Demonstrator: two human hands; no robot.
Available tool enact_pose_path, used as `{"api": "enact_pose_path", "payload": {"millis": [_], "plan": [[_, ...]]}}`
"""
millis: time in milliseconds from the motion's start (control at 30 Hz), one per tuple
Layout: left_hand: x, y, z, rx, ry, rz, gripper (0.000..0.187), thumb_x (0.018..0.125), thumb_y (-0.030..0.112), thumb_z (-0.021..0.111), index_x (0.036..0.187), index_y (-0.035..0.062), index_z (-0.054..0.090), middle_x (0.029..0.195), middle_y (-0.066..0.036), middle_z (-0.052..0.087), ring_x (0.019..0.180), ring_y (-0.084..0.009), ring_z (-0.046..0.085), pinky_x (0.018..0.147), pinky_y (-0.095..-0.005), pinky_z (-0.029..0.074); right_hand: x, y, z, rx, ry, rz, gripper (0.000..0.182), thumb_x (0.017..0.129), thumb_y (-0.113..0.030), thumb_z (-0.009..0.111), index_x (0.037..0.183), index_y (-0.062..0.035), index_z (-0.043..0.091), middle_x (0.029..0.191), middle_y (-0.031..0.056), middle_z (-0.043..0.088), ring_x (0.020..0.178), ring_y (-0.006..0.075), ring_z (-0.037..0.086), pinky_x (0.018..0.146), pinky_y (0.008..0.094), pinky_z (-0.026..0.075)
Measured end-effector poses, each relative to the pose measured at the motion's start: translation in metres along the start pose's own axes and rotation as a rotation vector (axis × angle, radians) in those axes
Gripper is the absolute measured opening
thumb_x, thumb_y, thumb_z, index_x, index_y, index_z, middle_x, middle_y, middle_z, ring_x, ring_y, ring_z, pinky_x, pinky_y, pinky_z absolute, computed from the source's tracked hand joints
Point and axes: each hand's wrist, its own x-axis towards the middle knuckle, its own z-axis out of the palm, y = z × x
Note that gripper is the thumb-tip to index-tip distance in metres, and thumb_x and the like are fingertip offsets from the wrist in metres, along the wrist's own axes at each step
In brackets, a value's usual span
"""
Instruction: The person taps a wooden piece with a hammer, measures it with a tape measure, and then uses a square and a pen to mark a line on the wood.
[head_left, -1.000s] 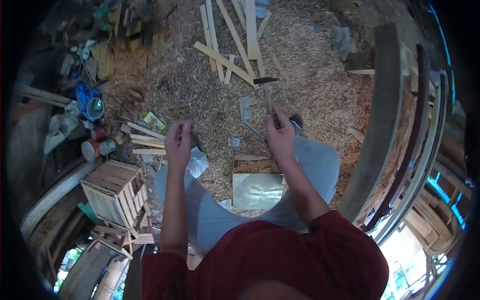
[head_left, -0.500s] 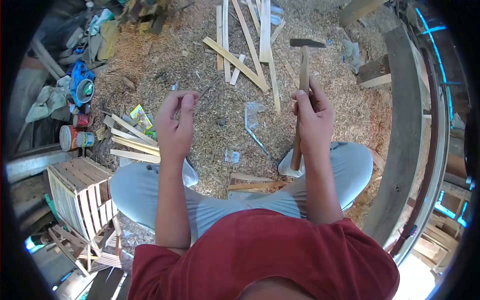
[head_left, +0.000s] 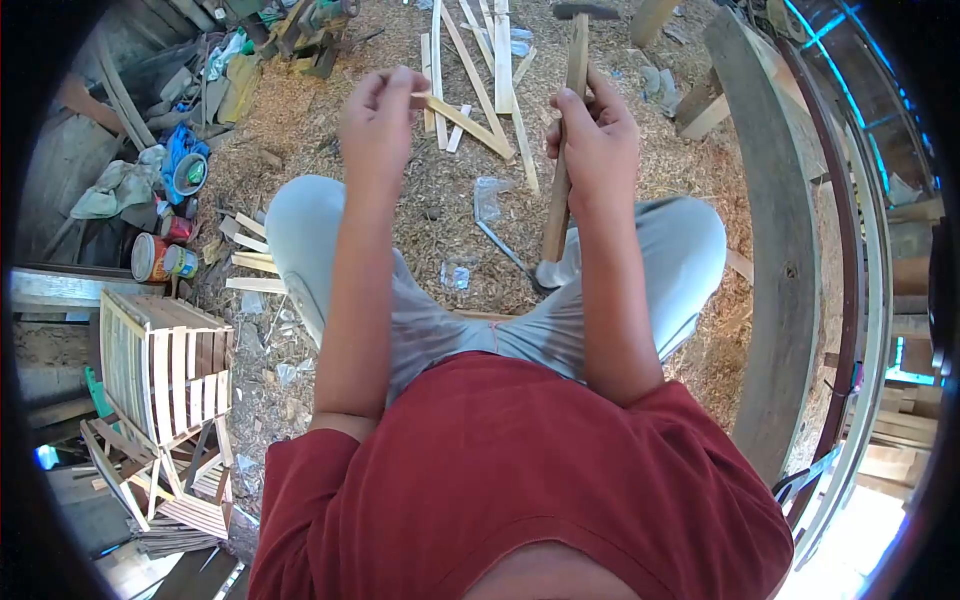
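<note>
In the head view my right hand (head_left: 598,150) is wrapped around the wooden handle of a hammer (head_left: 577,62). The hammer stands nearly vertical in this view, its dark metal head at the top and its handle end down by my foot. My left hand (head_left: 378,112) is raised to the left of it, thumb and fingers pinched together; I cannot tell what is in the pinch. Its fingertips overlap the near end of a slanted wooden slat (head_left: 468,125). Behind that slat, more pale slats (head_left: 503,60) lie on the shavings.
Wood shavings cover the ground. A slatted wooden crate (head_left: 185,375) stands at the left, near paint cans (head_left: 150,258) and a blue bag (head_left: 182,150). Short slats (head_left: 256,284) lie beside my left knee. A thick wooden beam (head_left: 775,260) runs along the right. Clear plastic (head_left: 488,198) lies between my legs.
Both hands have moved forward, the hammer going along with the right one. My left hand now overlaps the slat's end. My knees have risen and the view has shifted.
</note>
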Motion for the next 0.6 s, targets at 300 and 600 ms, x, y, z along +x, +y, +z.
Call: {"api": "enact_pose_path", "payload": {"millis": [300, 600], "plan": [[-0.011, -0.117, 0.097, 0.274, -0.144, -0.206, 0.024, 0.106, 0.022, 0.068, 0.111, 0.0003, 0.077, 0.093, -0.016, 0.079, 0.086, -0.0249, 0.077, 0.081, -0.0401, 0.060, 0.030, 0.126, -0.023, -0.186, 0.046, 0.144, 0.058, 0.102, -0.009, 0.074, 0.158, 0.0005, 0.061, 0.088, 0.0014, 0.066, 0.065, 0.0072, 0.060, 0.056, 0.0257, 0.048], [0.042, -0.361, 0.049, 0.723, -0.148, -0.416, 0.023, 0.101, 0.022, 0.070, 0.112, 0.0046, 0.080, 0.105, -0.019, 0.082, 0.100, -0.0362, 0.079, 0.089, -0.0464, 0.061, 0.053, 0.291, -0.053, -0.441, 0.017, 0.296, 0.054, 0.099, -0.012, 0.074, 0.152, -0.0022, 0.067, 0.126, 0.0181, 0.081, 0.101, 0.0182, 0.076, 0.090, 0.0340, 0.058]]}}
